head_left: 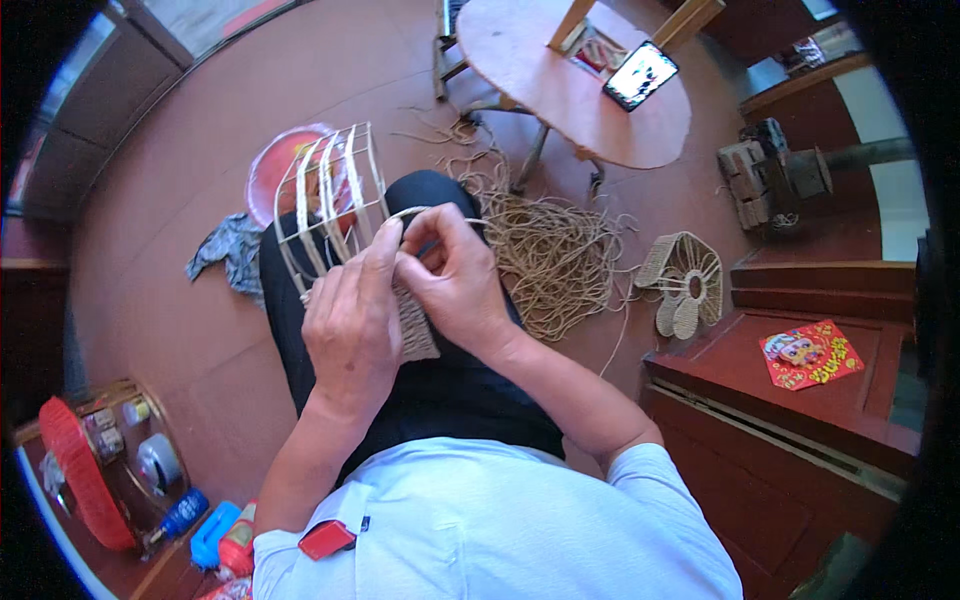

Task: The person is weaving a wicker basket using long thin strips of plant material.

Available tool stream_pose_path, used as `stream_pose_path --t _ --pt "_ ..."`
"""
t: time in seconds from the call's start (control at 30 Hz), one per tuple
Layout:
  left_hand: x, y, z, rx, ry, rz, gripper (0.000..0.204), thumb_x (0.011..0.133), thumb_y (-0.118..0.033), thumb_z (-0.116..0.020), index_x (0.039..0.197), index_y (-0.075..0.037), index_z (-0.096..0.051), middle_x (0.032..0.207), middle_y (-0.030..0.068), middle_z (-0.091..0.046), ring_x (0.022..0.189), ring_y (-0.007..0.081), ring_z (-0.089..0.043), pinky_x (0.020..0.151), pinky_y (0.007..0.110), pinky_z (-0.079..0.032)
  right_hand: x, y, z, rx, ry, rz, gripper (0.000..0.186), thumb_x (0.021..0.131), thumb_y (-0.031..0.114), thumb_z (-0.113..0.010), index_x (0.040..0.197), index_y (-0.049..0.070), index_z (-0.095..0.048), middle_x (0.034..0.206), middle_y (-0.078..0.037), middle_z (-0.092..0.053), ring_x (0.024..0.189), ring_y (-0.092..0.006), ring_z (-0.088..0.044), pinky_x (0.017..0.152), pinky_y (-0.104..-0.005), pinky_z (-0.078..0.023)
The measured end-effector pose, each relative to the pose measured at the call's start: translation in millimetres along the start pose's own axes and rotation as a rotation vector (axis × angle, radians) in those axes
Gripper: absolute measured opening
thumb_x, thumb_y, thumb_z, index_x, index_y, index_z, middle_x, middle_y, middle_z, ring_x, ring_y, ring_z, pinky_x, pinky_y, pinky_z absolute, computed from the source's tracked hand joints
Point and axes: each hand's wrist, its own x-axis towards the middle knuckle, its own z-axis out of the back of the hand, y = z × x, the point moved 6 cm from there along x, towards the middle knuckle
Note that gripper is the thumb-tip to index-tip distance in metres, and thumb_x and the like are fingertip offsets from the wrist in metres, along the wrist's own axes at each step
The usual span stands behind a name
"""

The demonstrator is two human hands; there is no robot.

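A half-woven basket (pixel 416 326) lies across my lap, its bare, pale frame (pixel 372 165) of bars pointing away from me. My left hand (pixel 350 325) grips the basket near the edge of the weaving, thumb raised along the frame. Close beside it, my right hand (pixel 452 275) pinches a straw-coloured cord (pixel 410 211) between thumb and fingers. The cord arches over the basket's right edge. My fingers hide the spot where the cord meets the frame.
A heap of loose cord (pixel 550 260) spreads on the floor to the right. Beyond it is a round table (pixel 520 50) with a phone (pixel 641 75). A woven piece (pixel 690 285) lies right of the heap. A red basin (pixel 275 165) and grey cloth (pixel 232 255) sit to the left.
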Motion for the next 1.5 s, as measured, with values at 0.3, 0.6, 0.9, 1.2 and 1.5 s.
stream_pose_path --t 0.3,0.6,0.9,1.2,1.5 --pt "4.2 -14.3 2.6 0.024 0.077 -0.039 0.066 0.097 0.004 -0.065 0.161 -0.010 -0.058 0.121 0.0188 -0.079 0.100 0.0344 -0.078 0.091 0.046 -0.059 -3.0 -35.5 2.8 0.417 0.258 -0.199 0.029 0.108 0.009 -0.069 0.136 0.001 -0.066 0.115 -0.002 -0.071 0.092 -0.0060 -0.069 0.076 -0.0263 -0.060" --pt "16.6 -11.0 -5.9 0.020 0.232 0.007 0.069 0.093 -0.001 -0.073 0.158 -0.012 -0.055 0.113 0.0145 -0.073 0.099 0.0334 -0.076 0.087 0.045 -0.060 4.1 -40.4 -3.5 0.292 0.306 -0.190 0.034 0.109 0.007 -0.069 0.141 0.004 -0.059 0.095 0.001 -0.071 0.082 -0.0035 -0.068 0.068 -0.0228 -0.058" --pt "26.0 -1.8 -9.9 -0.122 0.281 0.117 0.056 0.098 -0.003 -0.069 0.151 -0.010 -0.057 0.111 0.0211 -0.074 0.098 0.0426 -0.079 0.085 0.053 -0.063 3.1 -47.6 -4.8 0.234 0.220 -0.050 0.029 0.100 -0.003 -0.073 0.128 0.004 -0.067 0.109 -0.003 -0.069 0.085 -0.0085 -0.070 0.068 -0.0249 -0.059" --pt "25.4 4.9 -7.1 -0.212 0.231 0.116 0.052 0.100 0.001 -0.059 0.151 -0.005 -0.056 0.119 0.0267 -0.075 0.106 0.0470 -0.077 0.089 0.055 -0.062 -4.6 -32.6 -2.8 0.110 0.059 0.173 0.015 0.094 -0.005 -0.077 0.108 0.000 -0.074 0.117 -0.010 -0.074 0.101 -0.0193 -0.073 0.087 -0.0332 -0.061" --pt "26.0 27.0 25.6 -0.425 0.038 0.291 0.053 0.096 0.011 -0.054 0.144 -0.008 -0.068 0.114 0.0202 -0.078 0.099 0.0370 -0.079 0.089 0.046 -0.061 12.0 -20.8 14.8 -0.070 0.227 0.210 0.009 0.100 0.005 -0.072 0.107 0.000 -0.068 0.109 -0.008 -0.057 0.087 -0.0171 -0.062 0.073 -0.0311 -0.055"
